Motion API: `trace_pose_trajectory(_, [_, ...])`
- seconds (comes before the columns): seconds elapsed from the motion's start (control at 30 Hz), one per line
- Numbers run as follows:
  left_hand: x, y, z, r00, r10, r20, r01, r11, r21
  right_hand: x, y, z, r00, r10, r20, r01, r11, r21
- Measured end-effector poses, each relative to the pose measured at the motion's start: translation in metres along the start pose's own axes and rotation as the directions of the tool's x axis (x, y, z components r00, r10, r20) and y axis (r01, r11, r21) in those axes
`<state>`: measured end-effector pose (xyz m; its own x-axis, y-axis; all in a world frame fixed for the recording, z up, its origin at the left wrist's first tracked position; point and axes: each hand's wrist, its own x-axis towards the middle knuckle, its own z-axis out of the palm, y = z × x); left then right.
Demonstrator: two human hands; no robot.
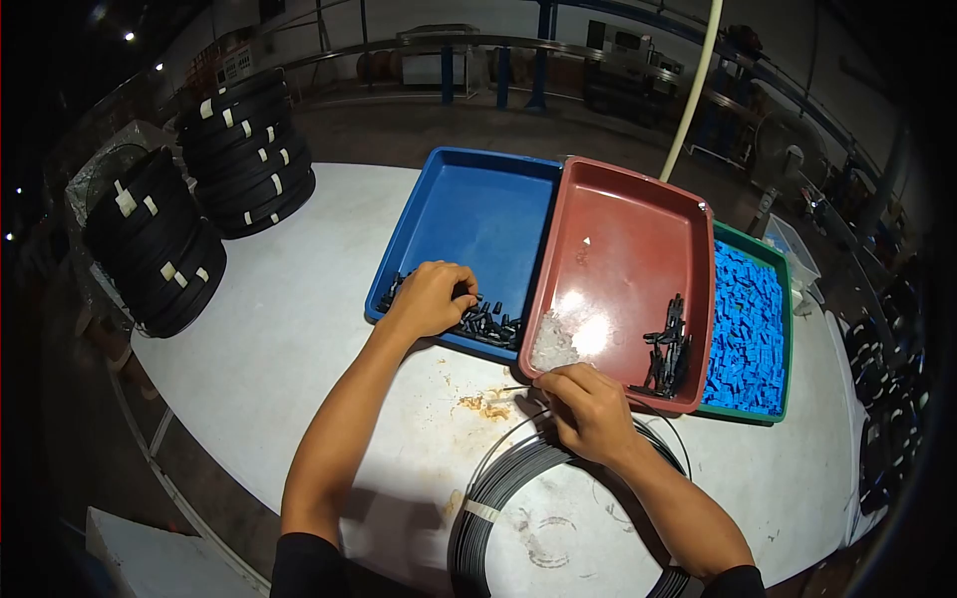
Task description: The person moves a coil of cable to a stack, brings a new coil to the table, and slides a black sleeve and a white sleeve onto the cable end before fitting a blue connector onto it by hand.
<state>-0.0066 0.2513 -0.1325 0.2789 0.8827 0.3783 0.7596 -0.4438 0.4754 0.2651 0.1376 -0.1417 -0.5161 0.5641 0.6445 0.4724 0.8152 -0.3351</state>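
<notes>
Black short sleeves (pixel 307 566), bare forearms (pixel 344 424)

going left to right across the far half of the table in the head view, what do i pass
black coil stack at the table's left edge → second black coil stack → blue tray → red tray → green tray full of small blue pieces

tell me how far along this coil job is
Done: two stacks of tied coils stand at far left. In hand: the left hand digs among black parts in the blue tray; the right hand grips the loose coil. Left: probably plenty, the green tray is full of blue pieces.
</notes>
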Motion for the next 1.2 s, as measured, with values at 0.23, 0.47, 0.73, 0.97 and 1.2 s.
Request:
trace_pose_trajectory(0.23, [0.006, 0.004, 0.006, 0.998, -0.017, 0.053, 0.016, 1.000, 0.027, -0.007, -0.004, 0.000, 0.999, -0.030, 0.038, 0.033, 0.996, -0.081])
trace_pose_trajectory(0.47, [-0.015, 0.036, -0.010, 0.998, 0.038, -0.052, -0.040, 0.999, -0.035, -0.010, -0.004, -0.020, 0.997, 0.011, 0.071, 0.002, 0.983, -0.182])
trace_pose_trajectory(0.73, [-0.060, 0.120, 0.049, 0.997, -0.073, -0.040, 0.006, 0.547, -0.837, -0.068, 0.012, -0.075, 0.851, 0.521, -0.072, -0.508, 0.850, 0.140])
trace_pose_trajectory(0.97, [-0.063, 0.164, 0.083, 0.996, 0.041, 0.084, 0.045, 0.576, -0.816, -0.115, 0.016, -0.098, 0.650, 0.743, -0.161, -0.697, 0.666, 0.266])
trace_pose_trajectory(1.2, [-0.063, 0.177, 0.090, 0.991, 0.084, 0.102, 0.029, 0.613, -0.789, -0.100, 0.017, -0.092, 0.675, 0.698, -0.237, -0.538, 0.686, 0.490])
